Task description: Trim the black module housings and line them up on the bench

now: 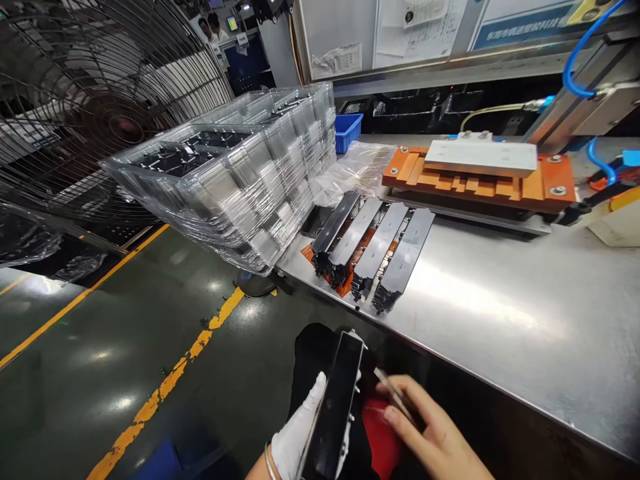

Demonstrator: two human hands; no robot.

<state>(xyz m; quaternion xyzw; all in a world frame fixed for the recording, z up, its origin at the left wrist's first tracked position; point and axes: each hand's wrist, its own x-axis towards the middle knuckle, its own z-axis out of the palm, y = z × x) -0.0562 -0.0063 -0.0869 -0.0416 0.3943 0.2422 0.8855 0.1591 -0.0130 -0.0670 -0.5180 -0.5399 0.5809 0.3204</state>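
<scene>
My left hand (295, 437), in a white glove, grips a long black plastic part (333, 407) below the table's front edge. To its right, my bare right hand (430, 427) pinches a small, thin blade-like tool (395, 395); its tip points toward the black part without touching it. Several similar long dark parts (390, 250) lie side by side at the table's left end, partly on an orange piece (345, 288).
Stacked clear plastic trays (240, 180) stand left of the table (480, 300). An orange fixture (480, 180) with a white block sits at the back. A blue bin (347, 133), plastic bags (355, 170) and a large fan (120, 127) are also in view.
</scene>
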